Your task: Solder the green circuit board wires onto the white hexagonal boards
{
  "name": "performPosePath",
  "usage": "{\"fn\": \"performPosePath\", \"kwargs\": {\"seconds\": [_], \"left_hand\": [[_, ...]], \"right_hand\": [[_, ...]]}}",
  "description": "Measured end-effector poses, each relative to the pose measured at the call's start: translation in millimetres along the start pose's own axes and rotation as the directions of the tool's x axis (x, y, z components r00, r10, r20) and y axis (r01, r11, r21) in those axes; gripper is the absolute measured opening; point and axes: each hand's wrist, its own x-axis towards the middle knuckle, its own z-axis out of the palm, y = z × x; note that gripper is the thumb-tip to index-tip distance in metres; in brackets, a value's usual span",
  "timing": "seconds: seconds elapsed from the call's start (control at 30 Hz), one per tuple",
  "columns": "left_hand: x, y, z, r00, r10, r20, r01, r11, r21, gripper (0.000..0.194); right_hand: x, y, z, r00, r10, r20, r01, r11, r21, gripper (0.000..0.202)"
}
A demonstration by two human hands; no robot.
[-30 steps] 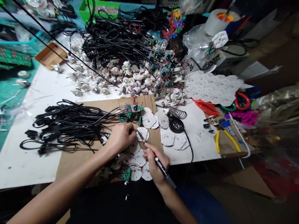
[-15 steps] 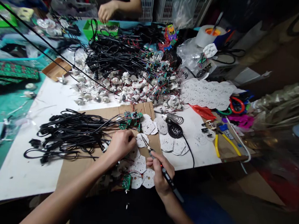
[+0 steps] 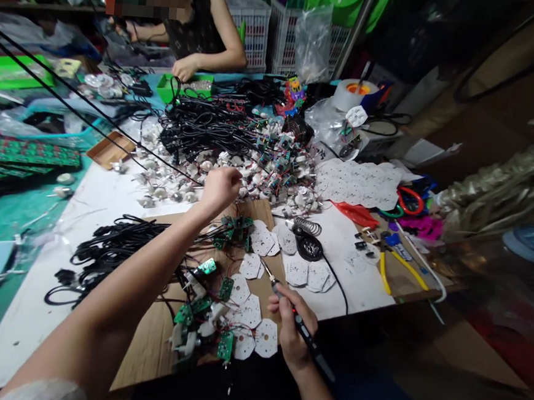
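My left hand (image 3: 220, 187) is stretched out over the heap of small white motors and green boards (image 3: 251, 162) at the middle of the table, its fingers curled; I cannot tell if it holds anything. My right hand (image 3: 291, 325) grips a black soldering iron (image 3: 303, 332) near the table's front edge, the tip pointing at a white round LED board (image 3: 250, 265) on the cardboard sheet (image 3: 145, 338). More white round boards (image 3: 251, 313) and small green circuit boards (image 3: 226, 289) with wires lie on the cardboard in front of me.
A bundle of black cables (image 3: 115, 250) lies left. A soldering iron stand with a coil (image 3: 308, 237), yellow-handled pliers (image 3: 391, 265), a sheet of white boards (image 3: 361, 183) and a tape roll (image 3: 351, 96) are to the right. Another person (image 3: 191, 40) works at the far side.
My left hand has left the white board on the cardboard and reached forward to the heap of motors. My right hand with the iron drew back slightly. The view tilted up.
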Motion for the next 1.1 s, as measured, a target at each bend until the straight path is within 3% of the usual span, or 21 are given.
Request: {"fn": "performPosePath", "kwargs": {"seconds": [0.1,0.23,0.3,0.43,0.5,0.53,0.63,0.7,0.83,0.97,1.03,1.1], "left_hand": [[35,7,17.9,0.999,-0.023,0.037,0.022,0.999,0.033,0.031],[41,8,31.6,0.996,-0.020,0.092,0.017,0.999,0.030,0.034],[38,4,29.7,0.996,0.002,0.089,-0.003,1.000,0.013,0.031],[27,-12,12.3,0.999,-0.040,-0.020,0.037,0.991,-0.127,0.026],[16,-21,1.1,0.994,-0.108,0.009,0.105,0.946,-0.306,0.024],[8,-25,-4.2,0.987,-0.141,0.077,0.160,0.898,-0.409,0.025],[-26,-34,-16.6,0.937,-0.174,0.302,0.338,0.666,-0.665,0.036],[-52,-38,-21.5,0.915,-0.164,0.369,0.392,0.575,-0.718,0.047],[-96,-44,-24.3,0.929,-0.125,0.349,0.341,0.655,-0.675,0.056],[-121,-53,-26.4,0.972,-0.077,0.222,0.198,0.776,-0.599,0.050],[-130,-57,-30.0,0.981,-0.082,0.177,0.173,0.783,-0.597,0.047],[-138,-58,-34.4,0.975,-0.118,0.188,0.213,0.735,-0.644,0.048]], "right_hand": [[-1,5,0,1.000,0.005,-0.005,-0.005,1.000,0.005,0.027],[0,4,-1,1.000,0.013,-0.001,-0.013,1.000,0.017,0.027],[2,1,-1,1.000,0.006,-0.003,-0.006,1.000,0.017,0.027],[6,-4,0,1.000,-0.013,0.019,0.013,1.000,0.010,0.026],[7,-5,0,0.999,-0.026,0.026,0.026,1.000,0.008,0.025],[7,-5,0,0.999,-0.033,0.026,0.033,0.999,0.010,0.025],[6,-4,1,0.999,-0.040,0.020,0.040,0.999,0.002,0.024],[4,-2,1,0.999,-0.026,0.026,0.027,1.000,-0.012,0.025],[2,-1,0,0.999,0.002,0.038,-0.001,1.000,-0.022,0.027],[3,-2,1,0.999,0.000,0.054,0.003,0.999,-0.041,0.027],[3,-3,1,0.999,-0.011,0.048,0.013,0.999,-0.039,0.028],[3,-3,1,0.999,-0.010,0.044,0.011,0.999,-0.031,0.027]]}}
